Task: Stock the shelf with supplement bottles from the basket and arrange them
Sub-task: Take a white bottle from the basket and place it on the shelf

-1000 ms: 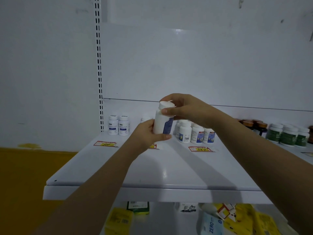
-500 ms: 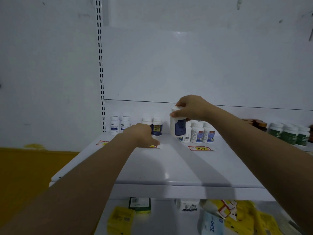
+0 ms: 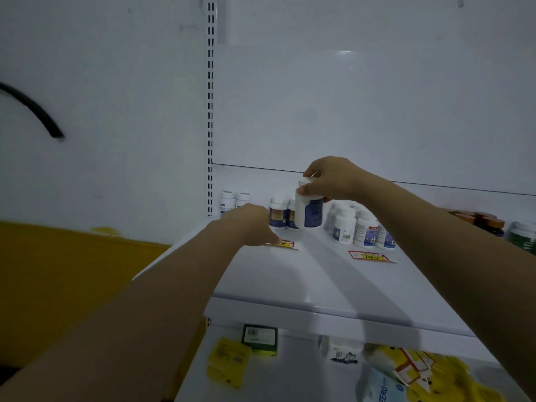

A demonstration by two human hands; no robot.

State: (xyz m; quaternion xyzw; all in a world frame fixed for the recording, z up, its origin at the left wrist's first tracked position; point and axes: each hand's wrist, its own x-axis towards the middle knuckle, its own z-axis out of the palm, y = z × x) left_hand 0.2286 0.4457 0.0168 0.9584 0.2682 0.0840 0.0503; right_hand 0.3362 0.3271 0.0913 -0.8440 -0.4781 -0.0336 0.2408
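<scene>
My right hand [image 3: 333,181] grips the cap of a tall white supplement bottle [image 3: 309,210] with a dark blue label, upright at the back of the white shelf [image 3: 304,280]. Whether its base touches the shelf I cannot tell. Just left of it stand two small bottles with blue and yellow labels [image 3: 280,214]. My left hand [image 3: 249,224] rests low on the shelf in front of those, fingers pointing at a red and yellow price tag [image 3: 285,244], holding nothing. The basket is out of view.
Two small white bottles [image 3: 233,200] stand by the slotted upright [image 3: 210,111]. A cluster of white bottles [image 3: 358,227] sits right of the held one, then brown-capped jars [image 3: 478,220] and green-labelled bottles [image 3: 522,235]. A second price tag [image 3: 369,256] lies ahead of them. Packets fill the lower shelf [image 3: 261,372].
My left hand let go of the tall bottle and dropped to the shelf by the price tag. My right hand carried the bottle back and down beside the blue and yellow bottles.
</scene>
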